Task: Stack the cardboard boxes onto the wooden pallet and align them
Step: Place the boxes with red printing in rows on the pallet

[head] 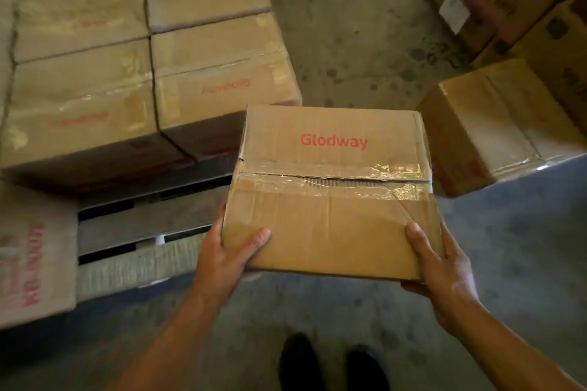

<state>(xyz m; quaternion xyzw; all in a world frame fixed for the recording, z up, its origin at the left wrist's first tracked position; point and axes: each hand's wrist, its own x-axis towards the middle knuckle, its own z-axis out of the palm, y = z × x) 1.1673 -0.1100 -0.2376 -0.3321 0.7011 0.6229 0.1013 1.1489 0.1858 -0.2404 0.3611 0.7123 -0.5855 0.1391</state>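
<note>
I hold a taped cardboard box (330, 187) with red "Glodway" print in the air, just right of the pallet's near corner. My left hand (222, 254) grips its near left corner, thumb on top. At the near right corner my right hand (444, 270) does the same. The wooden pallet (143, 225) lies at the left, with bare slats showing at its front. Several taped boxes (152, 51) stand in tight rows on its far part. One more box (35, 254) sits at the pallet's near left edge.
Loose boxes stand on the concrete floor at the right: a tilted one (495, 127) close to the held box and a printed stack (508, 0) behind it. Stained floor (349, 41) lies between the pallet and these. My shoes (333, 365) show at the bottom.
</note>
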